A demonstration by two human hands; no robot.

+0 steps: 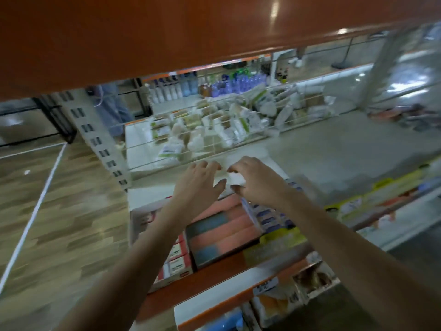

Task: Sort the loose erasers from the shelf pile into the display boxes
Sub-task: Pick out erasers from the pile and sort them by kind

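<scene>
Both my hands reach over the shelf toward its back. My right hand (253, 180) pinches a small white eraser (236, 179) between thumb and fingers. My left hand (199, 181) hovers just left of it with fingers spread and loosely bent, holding nothing. Below my wrists stand the display boxes: a box of pink and grey-blue erasers (219, 232), a red and white box (176, 256) to its left, and a box of blue and white erasers (269, 218) to its right. The frame is motion-blurred, so the loose pile itself is hard to make out.
An orange upper shelf (191, 32) overhangs the top of the view. Behind the hands, a clear acrylic rail fronts packets of goods (202, 130). Yellow-edged boxes (372, 199) run along the shelf to the right. Wood floor lies to the left; a person stands in the far aisle.
</scene>
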